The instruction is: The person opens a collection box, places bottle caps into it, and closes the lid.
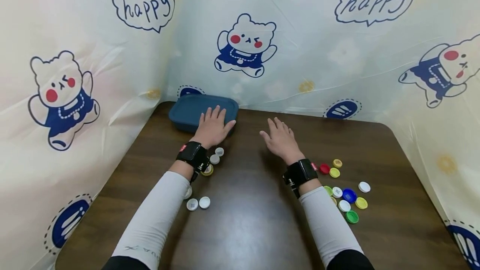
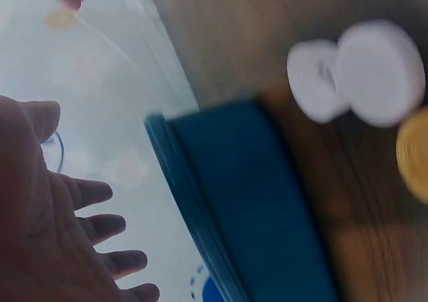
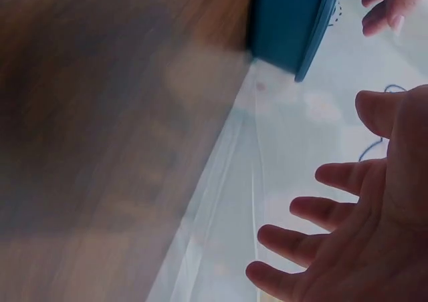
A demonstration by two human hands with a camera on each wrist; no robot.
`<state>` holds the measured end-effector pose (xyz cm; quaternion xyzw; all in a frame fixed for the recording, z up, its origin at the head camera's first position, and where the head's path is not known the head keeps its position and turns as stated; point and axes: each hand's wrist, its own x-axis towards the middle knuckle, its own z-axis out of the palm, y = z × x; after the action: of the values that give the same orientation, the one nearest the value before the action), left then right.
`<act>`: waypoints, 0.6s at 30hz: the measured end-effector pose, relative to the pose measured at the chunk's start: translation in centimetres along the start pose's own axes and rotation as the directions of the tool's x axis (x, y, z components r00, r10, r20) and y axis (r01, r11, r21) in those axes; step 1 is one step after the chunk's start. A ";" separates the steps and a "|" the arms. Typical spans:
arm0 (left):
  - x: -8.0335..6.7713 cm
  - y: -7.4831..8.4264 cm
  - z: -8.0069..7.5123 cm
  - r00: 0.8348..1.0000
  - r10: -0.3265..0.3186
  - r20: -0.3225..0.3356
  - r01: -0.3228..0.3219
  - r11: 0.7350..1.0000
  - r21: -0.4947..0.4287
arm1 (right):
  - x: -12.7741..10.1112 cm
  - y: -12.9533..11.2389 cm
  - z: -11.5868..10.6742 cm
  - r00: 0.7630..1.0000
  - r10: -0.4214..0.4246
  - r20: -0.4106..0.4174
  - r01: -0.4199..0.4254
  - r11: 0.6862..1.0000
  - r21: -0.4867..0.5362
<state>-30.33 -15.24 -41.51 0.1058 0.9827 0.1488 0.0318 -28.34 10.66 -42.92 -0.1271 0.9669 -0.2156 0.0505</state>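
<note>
Brown tabletop extends beneath left hand and right hand. Pale sheeting hangs beyond both, printed with a bear between them and speech bubbles reading "happy" farther out either side.

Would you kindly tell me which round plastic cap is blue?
The blue round plastic cap on the right, between a white round cap and a yellow round cap; no other visible cap is blue.

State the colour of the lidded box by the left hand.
The box is dark teal blue, best seen in the head view.
</note>
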 end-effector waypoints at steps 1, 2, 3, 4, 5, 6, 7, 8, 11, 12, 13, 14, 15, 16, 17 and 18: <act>0.1 -0.5 -0.2 1.000 -0.010 0.002 0.010 1.000 -0.001 | 0.4 -0.3 0.1 1.000 -0.003 0.005 0.003 1.000 0.007; 0.1 -1.0 -0.5 1.000 -0.019 0.003 0.019 1.000 -0.005 | 0.7 -0.7 0.2 1.000 -0.006 0.009 0.006 1.000 0.014; 0.2 -1.6 -0.7 1.000 -0.030 0.006 0.030 1.000 -0.008 | 1.1 -1.1 0.4 1.000 -0.011 0.013 0.011 1.000 0.022; 0.4 -1.9 -0.8 0.999 -0.037 0.011 0.037 0.999 -0.011 | 1.4 -1.3 0.4 1.000 -0.011 0.017 0.011 0.999 0.032; 0.5 -2.3 -0.9 0.999 -0.045 0.016 0.045 0.999 -0.016 | 1.7 -1.5 0.5 1.000 -0.014 0.021 0.013 0.999 0.039; 0.7 -2.7 -1.1 0.998 -0.051 0.020 0.051 0.998 -0.020 | 2.1 -1.7 0.6 1.000 -0.016 0.022 0.015 0.999 0.048; 0.9 -3.1 -1.2 0.998 -0.059 0.024 0.060 0.998 -0.024 | 2.5 -1.9 0.7 1.000 -0.019 0.023 0.017 0.998 0.057; 1.1 -3.5 -1.3 0.997 -0.065 0.029 0.066 0.997 -0.029 | 2.8 -2.0 0.8 0.999 -0.022 0.024 0.020 0.998 0.064; 1.8 -4.9 -1.7 0.995 -0.091 0.038 0.093 0.995 -0.041 | 4.1 -2.5 1.2 0.999 -0.025 0.020 0.023 0.995 0.095; 2.0 -5.5 -1.9 0.994 -0.099 0.040 0.101 0.994 -0.045 | 4.5 -2.6 1.3 1.000 -0.025 0.019 0.023 0.994 0.107; 2.1 -6.0 -2.0 0.993 -0.109 0.041 0.111 0.993 -0.050 | 4.9 -2.8 1.5 0.999 -0.027 0.020 0.024 0.993 0.118; 2.1 -6.5 -2.2 0.992 -0.116 0.043 0.119 0.991 -0.055 | 5.3 -2.9 1.7 0.999 -0.026 0.020 0.024 0.991 0.129; 2.2 -7.0 -2.3 0.991 -0.124 0.041 0.126 0.990 -0.055 | 5.7 -3.0 1.9 0.999 -0.027 0.020 0.024 0.990 0.142; 2.3 -7.6 -2.5 0.991 -0.127 0.036 0.129 0.990 -0.056 | 6.0 -3.2 2.1 0.999 -0.026 0.020 0.023 0.988 0.155; 2.3 -8.1 -2.7 0.991 -0.131 0.029 0.132 0.990 -0.054 | 6.4 -3.3 2.3 1.000 -0.025 0.017 0.021 0.985 0.169; 2.3 -8.6 -2.8 0.991 -0.133 0.022 0.134 0.990 -0.051 | 6.7 -3.4 2.5 1.000 -0.023 0.012 0.020 0.983 0.182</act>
<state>-34.54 -23.58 -41.48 0.0402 0.9830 0.1711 0.0535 -33.68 4.91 -43.99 -0.1339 0.9414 -0.3025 0.0663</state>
